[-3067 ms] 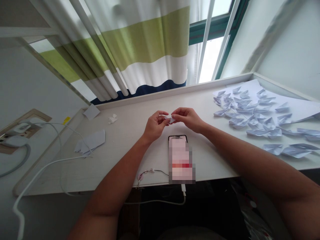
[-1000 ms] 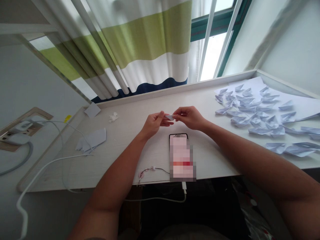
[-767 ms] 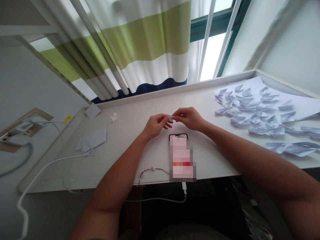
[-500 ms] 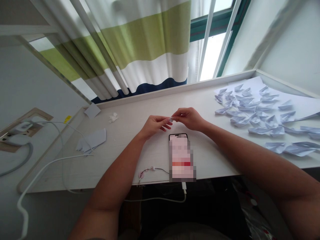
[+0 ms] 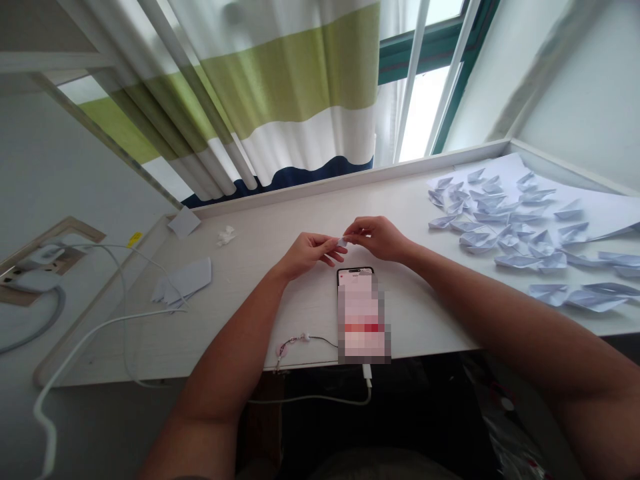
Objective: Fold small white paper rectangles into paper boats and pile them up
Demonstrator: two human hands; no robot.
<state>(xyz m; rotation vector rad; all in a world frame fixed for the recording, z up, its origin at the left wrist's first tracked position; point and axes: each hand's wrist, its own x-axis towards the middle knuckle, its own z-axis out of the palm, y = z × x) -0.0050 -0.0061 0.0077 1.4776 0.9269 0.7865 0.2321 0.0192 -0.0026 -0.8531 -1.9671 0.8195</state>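
Note:
Between both hands is a small folded piece of white paper (image 5: 342,242), mostly covered by fingertips. My left hand (image 5: 313,253) pinches it from the left with thumb and fingers, its other fingers loosely curled. From the right, my right hand (image 5: 376,235) is closed on the paper's other end. Just below the hands, on the desk, lies a phone (image 5: 363,313) with its screen lit and partly blurred out. Many folded white paper shapes (image 5: 535,243), pointed like little boats, are spread over the right side of the desk.
A stack of white paper squares (image 5: 187,283) lies at left, near a crumpled scrap (image 5: 227,236) and a single square (image 5: 185,222). White cables (image 5: 90,327) run from the wall socket (image 5: 40,267). A beaded strap (image 5: 295,341) trails from the phone; a charging cable (image 5: 369,383) hangs over the desk edge.
The left hand has shifted slightly down and a little more of the paper shows between the fingertips. Both hands keep hold of it; the other things stay where they were.

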